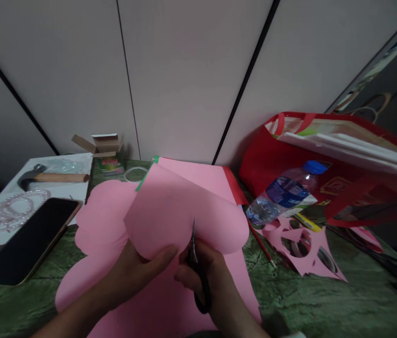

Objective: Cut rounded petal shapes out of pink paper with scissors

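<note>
My left hand (149, 267) grips the lower left edge of a pink paper sheet (170, 206), thumb on top and the other fingers hidden beneath. That sheet has rounded lobes along its near edge. In my right hand (212, 272) is a pair of scissors (198, 277) with dark handles; the blades point away from me and lie at the notch between two lobes. Whether the blades are apart is hard to see. Under the sheet lie more pink papers, among them a scalloped piece (105, 216) on the left.
Left are a phone (29, 239), a hammer (60, 177), a bead string (11, 211) and an opened small box (108, 157). Right are a water bottle (283, 192) leaning on a red bag (265, 159), a pencil (261, 241) and pink paper scraps (306, 267). A pale wall stands behind.
</note>
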Demonstrator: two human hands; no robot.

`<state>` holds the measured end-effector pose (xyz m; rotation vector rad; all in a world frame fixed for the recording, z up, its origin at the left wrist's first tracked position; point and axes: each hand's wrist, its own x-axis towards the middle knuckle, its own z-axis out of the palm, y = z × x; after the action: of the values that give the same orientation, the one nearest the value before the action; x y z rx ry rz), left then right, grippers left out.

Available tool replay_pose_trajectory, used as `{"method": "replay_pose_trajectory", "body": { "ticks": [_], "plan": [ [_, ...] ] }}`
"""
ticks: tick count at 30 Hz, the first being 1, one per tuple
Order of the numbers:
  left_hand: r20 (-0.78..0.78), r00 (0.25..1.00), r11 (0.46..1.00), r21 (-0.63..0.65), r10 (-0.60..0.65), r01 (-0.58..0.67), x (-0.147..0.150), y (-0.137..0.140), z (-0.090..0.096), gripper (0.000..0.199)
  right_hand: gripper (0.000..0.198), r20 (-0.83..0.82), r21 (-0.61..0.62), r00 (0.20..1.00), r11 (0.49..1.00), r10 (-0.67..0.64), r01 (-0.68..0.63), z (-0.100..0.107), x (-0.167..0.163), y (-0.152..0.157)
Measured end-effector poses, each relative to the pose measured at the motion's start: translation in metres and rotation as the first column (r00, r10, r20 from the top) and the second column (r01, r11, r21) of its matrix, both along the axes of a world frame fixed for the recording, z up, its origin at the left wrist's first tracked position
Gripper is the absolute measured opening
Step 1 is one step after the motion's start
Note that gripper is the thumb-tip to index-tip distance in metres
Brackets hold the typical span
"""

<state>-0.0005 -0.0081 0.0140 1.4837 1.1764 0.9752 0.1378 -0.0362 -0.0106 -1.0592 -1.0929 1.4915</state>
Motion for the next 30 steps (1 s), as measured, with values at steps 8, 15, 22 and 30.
{"method": "replay_pose_trajectory", "body": {
  "ticks": [8,15,22,30],
  "plan": [
    [0.006,0.998,0.995,-0.079,-0.058,0.058,0.0007,-0.0005,0.0061,0.021,0.033,0.062,-0.053,0.998,0.998,-0.026,0.029,-0.0036,-0.0014,0.0000],
    [0.061,0.995,0.997,-0.016,-0.079,0.080,-0.0024,0.0038,0.0022,0.013,0.036,0.069,-0.085,0.997,0.996,-0.031,0.037,0.0006,-0.0019,-0.0002],
    [0.019,0.999,0.998,0.035,-0.047,0.046,-0.0068,0.0059,-0.0030,0.011,0.039,0.064,-0.094,0.997,0.995,-0.034,0.040,0.0043,-0.0022,-0.0001],
    [-0.027,0.997,0.997,0.011,-0.075,0.075,-0.0063,0.0036,0.0003,0.009,0.034,0.042,-0.053,0.998,0.998,-0.036,0.038,-0.0017,-0.0004,0.0018]
  ]
}}
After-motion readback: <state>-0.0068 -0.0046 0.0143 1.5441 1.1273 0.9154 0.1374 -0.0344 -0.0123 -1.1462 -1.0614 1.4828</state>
